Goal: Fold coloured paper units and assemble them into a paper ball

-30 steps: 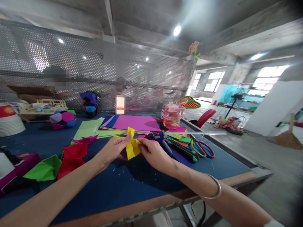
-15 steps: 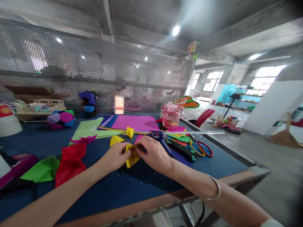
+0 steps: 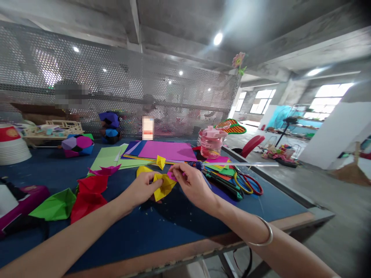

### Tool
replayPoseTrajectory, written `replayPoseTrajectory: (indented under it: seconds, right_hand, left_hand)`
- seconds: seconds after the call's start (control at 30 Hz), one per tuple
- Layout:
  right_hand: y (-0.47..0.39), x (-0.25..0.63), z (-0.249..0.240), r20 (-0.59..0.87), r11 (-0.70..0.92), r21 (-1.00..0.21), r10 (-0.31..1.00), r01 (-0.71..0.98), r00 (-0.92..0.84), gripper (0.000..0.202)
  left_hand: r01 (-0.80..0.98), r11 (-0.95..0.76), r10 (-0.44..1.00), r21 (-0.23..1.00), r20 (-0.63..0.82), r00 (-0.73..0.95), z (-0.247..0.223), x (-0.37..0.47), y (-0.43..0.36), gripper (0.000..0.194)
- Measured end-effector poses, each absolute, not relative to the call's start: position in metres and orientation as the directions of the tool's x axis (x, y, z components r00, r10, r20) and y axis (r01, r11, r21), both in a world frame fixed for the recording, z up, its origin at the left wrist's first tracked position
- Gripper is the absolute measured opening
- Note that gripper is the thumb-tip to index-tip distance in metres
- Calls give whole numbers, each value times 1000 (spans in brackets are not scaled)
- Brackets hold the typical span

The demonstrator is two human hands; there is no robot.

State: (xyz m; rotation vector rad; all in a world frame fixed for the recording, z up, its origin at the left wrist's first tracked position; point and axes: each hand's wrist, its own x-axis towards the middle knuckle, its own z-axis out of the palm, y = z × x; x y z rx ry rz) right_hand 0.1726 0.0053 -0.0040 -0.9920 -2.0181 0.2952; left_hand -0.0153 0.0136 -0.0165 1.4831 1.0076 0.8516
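Note:
My left hand (image 3: 144, 189) is closed on a yellow folded paper piece (image 3: 164, 188), thumb across its front. Just right of that piece is my right hand (image 3: 189, 181), its fingers bent together; a bit of magenta paper (image 3: 172, 176) shows at the fingertips, and whether they grip it is unclear. Behind the hands, a smaller yellow folded piece (image 3: 160, 162) stands, and another yellow piece (image 3: 143, 170) is partly covered by my left hand. A dark blue glue gun (image 3: 197, 165) with a clear glue stick (image 3: 243, 164) lies behind my right hand.
Red folded papers (image 3: 88, 202) and a green one (image 3: 55, 205) lie left. Coloured sheets (image 3: 168, 150) and a pink bottle (image 3: 212, 143) stand at the back. A green cutter (image 3: 224, 184) and scissors (image 3: 253, 185) lie right. Paper cups (image 3: 14, 148) are far left.
My right hand has drawn off the yellow folded piece, slightly right. The piece now shows more of its face in my left hand. The view has shifted slightly.

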Motion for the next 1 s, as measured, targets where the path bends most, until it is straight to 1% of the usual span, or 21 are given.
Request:
replayPoseTrajectory:
  seconds: [0.13, 0.27, 0.33, 0.5, 0.63, 0.7, 0.8, 0.9, 1.0]
  right_hand:
    - [5, 173, -3, 608, 687, -483, 710, 543, -357, 14]
    - [2, 173, -1, 650, 692, -471, 691, 547, -315, 13]
    - [1, 173, 1, 659, 685, -472, 692, 554, -294, 17]
    - [-3, 174, 3, 630, 669, -503, 717, 546, -298, 37]
    - [-2, 174, -1, 582, 666, -525, 735, 529, -347, 42]
    - [-1, 174, -3, 562, 683, -513, 725, 520, -398, 36]
    - [0, 174, -4, 557, 720, -451, 689, 527, -464, 21]
    - [0, 174, -5, 546, 726, -422, 682, 543, -487, 29]
    - [0, 175, -6, 563, 741, -441, 668, 507, -487, 38]
  left_hand:
    - [104, 3, 933, 995, -40, 358, -13, -16, 12, 37]
    - [115, 23, 944, 993, -59, 324, -10, -16, 9, 39]
    - [113, 23, 946, 993, -59, 320, -10, -15, 9, 40]
    - [125, 14, 949, 992, -52, 310, -10, -16, 12, 39]
    - [121, -1, 953, 993, -36, 301, -11, -18, 14, 42]
    - [115, -15, 949, 993, -22, 315, -11, -20, 16, 43]
    - [105, -38, 945, 994, 2, 328, -12, -23, 18, 44]
    - [104, -42, 953, 994, 9, 304, -11, -24, 19, 46]
    - [104, -40, 959, 994, 9, 282, -8, -24, 18, 46]
